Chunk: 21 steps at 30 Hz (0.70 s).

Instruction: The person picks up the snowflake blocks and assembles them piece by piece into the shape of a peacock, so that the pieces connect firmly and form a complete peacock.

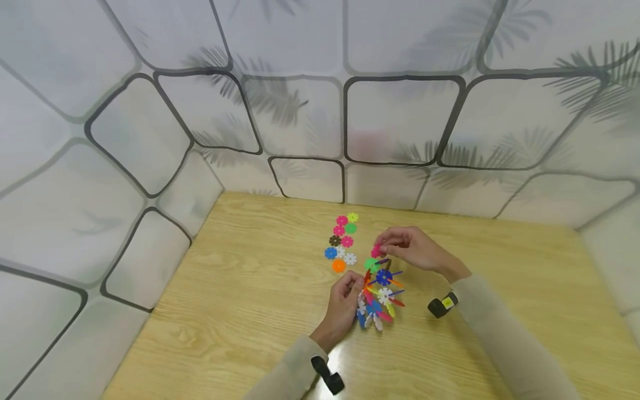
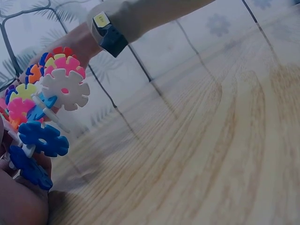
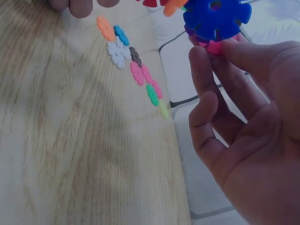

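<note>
My left hand holds a cluster of interlocked plastic snowflake discs by its left side, above the wooden table. The discs are notched and come in blue, white, red, pink, yellow and orange. Between thumb and fingertips my right hand pinches a pink snowflake disc at the far end of the cluster, right by a green disc. From the right wrist, a dark blue disc partly covers that pink piece. White and blue discs stick out near my left fingers in the left wrist view.
Loose snowflake discs lie flat beyond my left hand, among them an orange disc, a brown disc and a yellow disc. The wooden table meets a patterned curtain at its back and left. Both wrists wear black straps.
</note>
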Each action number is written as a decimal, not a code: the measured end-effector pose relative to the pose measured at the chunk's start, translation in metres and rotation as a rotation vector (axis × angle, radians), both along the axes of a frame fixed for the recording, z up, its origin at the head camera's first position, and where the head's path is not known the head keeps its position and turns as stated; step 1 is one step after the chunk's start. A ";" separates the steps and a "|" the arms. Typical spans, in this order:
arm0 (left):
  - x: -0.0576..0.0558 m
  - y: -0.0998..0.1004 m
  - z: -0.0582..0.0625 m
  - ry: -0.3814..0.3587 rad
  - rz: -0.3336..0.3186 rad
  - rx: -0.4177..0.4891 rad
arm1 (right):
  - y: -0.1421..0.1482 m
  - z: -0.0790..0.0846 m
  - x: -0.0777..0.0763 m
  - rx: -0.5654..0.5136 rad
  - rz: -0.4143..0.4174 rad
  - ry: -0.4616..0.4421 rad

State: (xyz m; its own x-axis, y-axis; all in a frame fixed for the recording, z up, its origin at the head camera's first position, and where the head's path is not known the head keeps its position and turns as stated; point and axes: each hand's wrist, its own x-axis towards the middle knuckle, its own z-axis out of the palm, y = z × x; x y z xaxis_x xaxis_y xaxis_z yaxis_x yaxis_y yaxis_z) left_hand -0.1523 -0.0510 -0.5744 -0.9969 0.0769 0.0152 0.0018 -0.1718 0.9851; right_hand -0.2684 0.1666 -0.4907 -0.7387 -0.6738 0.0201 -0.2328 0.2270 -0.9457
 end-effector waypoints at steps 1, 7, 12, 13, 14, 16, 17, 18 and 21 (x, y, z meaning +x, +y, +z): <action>0.000 0.000 0.000 0.000 0.000 0.005 | 0.000 0.000 0.000 -0.009 0.008 0.006; 0.000 0.000 -0.001 -0.008 -0.004 0.006 | 0.001 -0.004 0.000 -0.048 0.048 0.005; 0.000 0.000 0.000 -0.020 -0.001 -0.004 | -0.002 -0.007 0.001 -0.089 0.065 -0.008; 0.000 0.000 0.000 -0.025 0.000 -0.005 | -0.003 -0.008 0.002 -0.092 0.066 -0.003; 0.001 0.000 0.001 -0.026 0.001 -0.006 | -0.004 -0.008 0.002 -0.096 0.066 0.002; 0.001 0.000 0.002 -0.033 0.000 -0.002 | -0.006 -0.009 0.002 -0.098 0.064 0.012; 0.001 0.000 0.002 -0.036 0.000 -0.003 | -0.006 -0.009 0.003 -0.097 0.061 0.014; 0.001 0.000 0.002 -0.038 -0.001 -0.003 | -0.007 -0.009 0.003 -0.094 0.058 0.013; 0.001 0.000 0.002 -0.043 0.000 0.000 | -0.009 -0.010 0.003 -0.079 0.046 0.012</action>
State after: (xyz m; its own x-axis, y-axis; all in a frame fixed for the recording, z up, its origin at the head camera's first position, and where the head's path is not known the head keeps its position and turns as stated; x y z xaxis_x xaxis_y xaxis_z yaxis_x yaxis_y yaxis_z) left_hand -0.1517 -0.0513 -0.5727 -0.9966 0.0772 -0.0278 -0.0408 -0.1713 0.9844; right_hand -0.2658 0.1579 -0.5002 -0.7060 -0.7032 0.0838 -0.2532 0.1401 -0.9572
